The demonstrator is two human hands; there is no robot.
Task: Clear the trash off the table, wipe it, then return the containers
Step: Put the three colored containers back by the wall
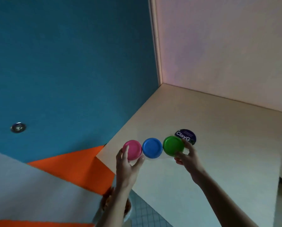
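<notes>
Here the three clay containers sit in a row at the near corner of the pale worktop (218, 128), packed together in what seems to be a clear sleeve, though the dim picture makes that hard to confirm: the pink-lidded container (132, 149) on the left, the blue-lidded container (152, 148) in the middle, the green-lidded container (173, 146) on the right, with a dark round label (186, 134) reading "ClayG" just behind the green one. The left hand (128, 166) curls its fingers and thumb round the pink end, and the right hand (186, 157) pinches the green end, so both hold the set between them over or on the worktop's edge; I cannot tell whether it rests on the surface yet. No trash shows on the visible part of the worktop, so by my reading the step in hand is the last one, returning the containers. The next move calls for settling the row flat and well back from the edge, then letting go with both hands evenly so no tub tips. Beyond lie a teal wall (71, 63) and an orange panel (81, 167).
</notes>
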